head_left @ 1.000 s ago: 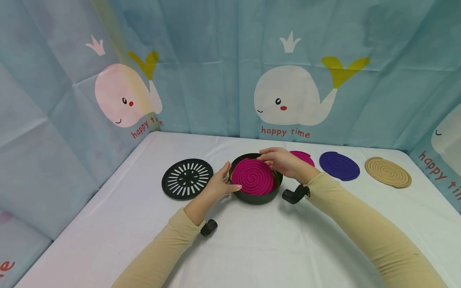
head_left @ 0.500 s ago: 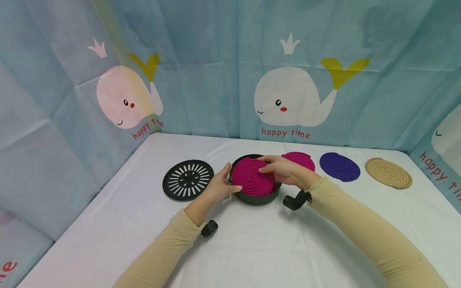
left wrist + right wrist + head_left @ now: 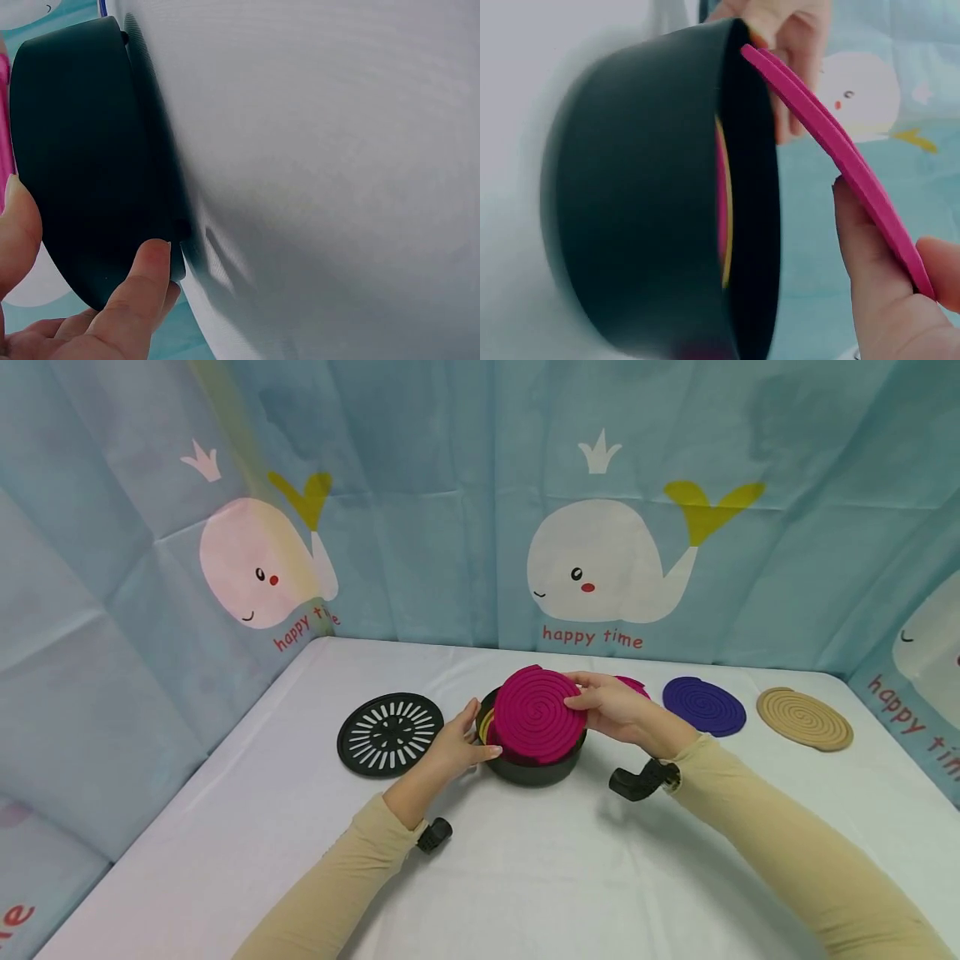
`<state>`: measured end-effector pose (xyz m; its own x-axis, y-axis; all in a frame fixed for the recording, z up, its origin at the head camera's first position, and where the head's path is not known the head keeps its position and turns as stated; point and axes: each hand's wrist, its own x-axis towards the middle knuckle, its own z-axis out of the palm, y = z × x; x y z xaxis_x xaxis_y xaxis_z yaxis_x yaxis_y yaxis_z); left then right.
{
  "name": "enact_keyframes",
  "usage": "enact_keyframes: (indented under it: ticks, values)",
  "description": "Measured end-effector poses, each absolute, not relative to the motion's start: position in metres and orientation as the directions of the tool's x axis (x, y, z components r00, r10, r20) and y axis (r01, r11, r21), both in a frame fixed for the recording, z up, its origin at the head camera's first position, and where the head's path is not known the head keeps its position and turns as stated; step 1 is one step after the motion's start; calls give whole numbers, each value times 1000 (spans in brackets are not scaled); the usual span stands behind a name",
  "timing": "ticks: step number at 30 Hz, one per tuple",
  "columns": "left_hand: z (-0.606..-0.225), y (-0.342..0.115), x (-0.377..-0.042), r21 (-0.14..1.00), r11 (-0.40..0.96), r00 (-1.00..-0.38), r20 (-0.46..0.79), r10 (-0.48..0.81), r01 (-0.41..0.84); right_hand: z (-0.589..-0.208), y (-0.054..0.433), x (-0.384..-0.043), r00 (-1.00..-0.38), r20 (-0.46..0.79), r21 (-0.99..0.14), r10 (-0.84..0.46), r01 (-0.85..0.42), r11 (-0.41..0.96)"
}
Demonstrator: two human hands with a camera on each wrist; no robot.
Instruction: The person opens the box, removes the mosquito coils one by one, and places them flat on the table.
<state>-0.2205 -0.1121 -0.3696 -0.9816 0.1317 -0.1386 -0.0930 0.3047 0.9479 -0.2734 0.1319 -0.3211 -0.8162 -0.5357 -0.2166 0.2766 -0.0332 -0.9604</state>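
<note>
My right hand (image 3: 626,706) pinches a magenta spiral coaster (image 3: 536,714) by its right edge, thumb on the face toward me. It is tilted over a black round holder (image 3: 536,774); the right wrist view shows the coaster's (image 3: 840,154) edge as two layers. With thumb near the rim and fingers spread along the outer wall, my left hand (image 3: 450,747) grips the holder's left side. In the left wrist view its fingertips touch the dark wall of the holder (image 3: 86,150). Yellow and magenta edges show inside the holder; the rest of its inside is hidden.
A black slotted disc (image 3: 391,735) lies left of the holder on the white tabletop (image 3: 525,868). Behind my right hand another magenta coaster (image 3: 634,686) is mostly hidden. Farther right lie a purple coaster (image 3: 704,706) and a tan coaster (image 3: 805,719). A whale-print curtain (image 3: 420,560) hangs behind.
My right hand has taken hold of the magenta coaster's edge and raised it up and to the right from the holder. My left hand has stayed at the holder's side.
</note>
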Motion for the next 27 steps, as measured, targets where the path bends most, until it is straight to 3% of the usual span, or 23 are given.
enact_keyframes:
  ticks: [8, 27]
  values:
    - [-369, -112, -220, 949, 296, -980, -149, 129, -105, -309, 162, -262, -850, -172, -969, -497, 236, -68]
    - [-369, -111, -220, 946, 303, -981, -154, 120, -112, -313, 228, -244, -886, -214, -957, -412, 274, -93]
